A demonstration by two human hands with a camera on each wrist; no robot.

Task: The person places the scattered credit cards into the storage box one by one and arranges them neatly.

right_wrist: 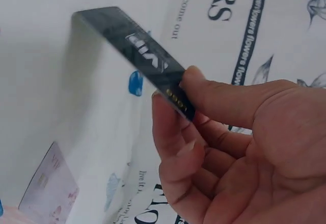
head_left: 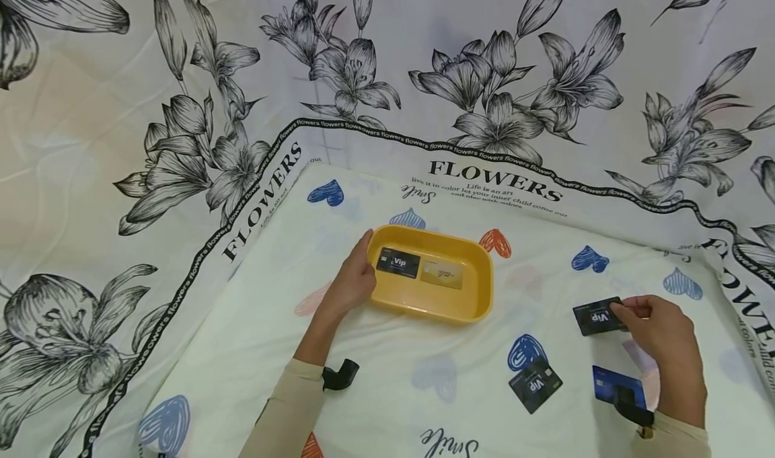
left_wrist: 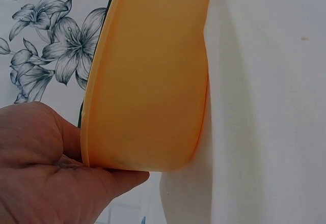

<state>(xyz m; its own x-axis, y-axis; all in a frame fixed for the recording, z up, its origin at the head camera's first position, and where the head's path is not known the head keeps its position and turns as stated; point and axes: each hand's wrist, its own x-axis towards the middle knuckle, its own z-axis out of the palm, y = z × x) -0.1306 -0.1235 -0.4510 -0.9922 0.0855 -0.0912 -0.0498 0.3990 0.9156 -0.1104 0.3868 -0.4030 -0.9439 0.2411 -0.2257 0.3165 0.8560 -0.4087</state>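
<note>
My left hand (head_left: pixel 354 276) grips the left end of a yellow plastic tray (head_left: pixel 431 313), thumb at the rim; in the left wrist view the tray's side wall (left_wrist: pixel 147 81) fills the middle. Inside lie a black VIP card (head_left: pixel 397 263) and a gold card (head_left: pixel 442 274), side by side. Between thumb and fingers, my right hand (head_left: pixel 662 327) pinches another black VIP card (head_left: pixel 596 317) by one end. The right wrist view shows this held card (right_wrist: pixel 135 51) tilted, above the cloth.
On the cloth lie a black VIP card (head_left: pixel 535 385) and a blue card (head_left: pixel 614 380), partly covered by the right wrist's black mount (head_left: pixel 632 407). A pale pinkish card (right_wrist: pixel 51 188) lies near the right hand. Flower-printed fabric (head_left: pixel 502 74) rises behind the heart-patterned cloth (head_left: pixel 387 384).
</note>
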